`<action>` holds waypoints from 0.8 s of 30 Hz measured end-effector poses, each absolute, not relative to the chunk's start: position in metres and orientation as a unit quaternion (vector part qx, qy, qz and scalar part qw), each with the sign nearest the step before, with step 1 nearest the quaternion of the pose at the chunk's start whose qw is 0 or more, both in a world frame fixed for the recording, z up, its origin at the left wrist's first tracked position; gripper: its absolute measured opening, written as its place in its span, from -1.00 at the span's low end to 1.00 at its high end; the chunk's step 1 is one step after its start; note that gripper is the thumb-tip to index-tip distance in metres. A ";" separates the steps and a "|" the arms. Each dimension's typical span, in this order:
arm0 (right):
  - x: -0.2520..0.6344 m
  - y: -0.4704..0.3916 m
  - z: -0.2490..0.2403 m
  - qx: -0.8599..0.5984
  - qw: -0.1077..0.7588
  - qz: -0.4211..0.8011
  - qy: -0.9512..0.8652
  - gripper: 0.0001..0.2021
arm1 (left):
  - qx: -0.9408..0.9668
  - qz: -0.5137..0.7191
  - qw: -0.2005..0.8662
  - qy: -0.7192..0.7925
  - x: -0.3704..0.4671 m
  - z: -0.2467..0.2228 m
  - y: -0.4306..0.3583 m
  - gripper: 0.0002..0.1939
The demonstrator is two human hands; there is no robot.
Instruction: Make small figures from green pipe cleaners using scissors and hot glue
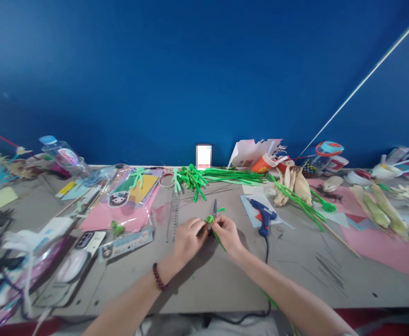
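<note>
At the middle of the table my left hand [191,235] is closed, its fingertips pinching a small curled green pipe cleaner [209,219]. My right hand [228,232] is closed right beside it, fingers on the same green piece. A green strand runs down from between the hands towards the right forearm. Dark scissor-like blades [215,208] point away from me just beyond the fingertips; whether a hand holds them is hidden. A short green scrap [221,210] lies to their right. Past the hands is a bundle of bent green pipe cleaners [192,177].
A blue glue gun [263,215] lies right of my hands, its cord running to the front edge. To the left are a clear ruler [173,217], a plastic bag of coloured paper [120,205] and a phone [73,266]. Thin wires [330,270] and dried husks [293,184] lie right.
</note>
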State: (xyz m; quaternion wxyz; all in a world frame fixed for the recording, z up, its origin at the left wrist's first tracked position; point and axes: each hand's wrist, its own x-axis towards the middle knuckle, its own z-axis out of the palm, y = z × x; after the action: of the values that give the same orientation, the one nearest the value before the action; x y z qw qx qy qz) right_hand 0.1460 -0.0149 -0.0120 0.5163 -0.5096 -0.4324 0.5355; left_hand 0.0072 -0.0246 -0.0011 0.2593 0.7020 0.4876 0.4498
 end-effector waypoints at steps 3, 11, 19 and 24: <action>0.146 -0.016 -0.012 -0.457 0.523 0.613 -0.378 -0.76 | 0.662 0.461 0.342 0.482 0.007 0.002 -0.019 -0.78; 0.153 -0.011 -0.010 -0.380 0.562 0.653 -0.338 -0.72 | 0.546 0.471 0.540 0.434 0.008 0.002 -0.010 -0.73; 0.154 -0.011 -0.006 -0.370 0.527 0.683 -0.346 -0.70 | 0.618 0.447 0.487 0.425 0.005 0.006 -0.012 -0.76; 0.154 -0.011 -0.006 -0.374 0.524 0.682 -0.346 -0.70 | 0.638 0.441 0.465 0.427 0.004 0.008 -0.011 -0.75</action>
State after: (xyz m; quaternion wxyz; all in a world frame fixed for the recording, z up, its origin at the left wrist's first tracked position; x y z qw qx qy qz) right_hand 0.1537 -0.0107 -0.0057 0.5237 -0.3742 -0.3462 0.6825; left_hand 0.0038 -0.0107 0.0083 0.4651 0.6381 0.4268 0.4409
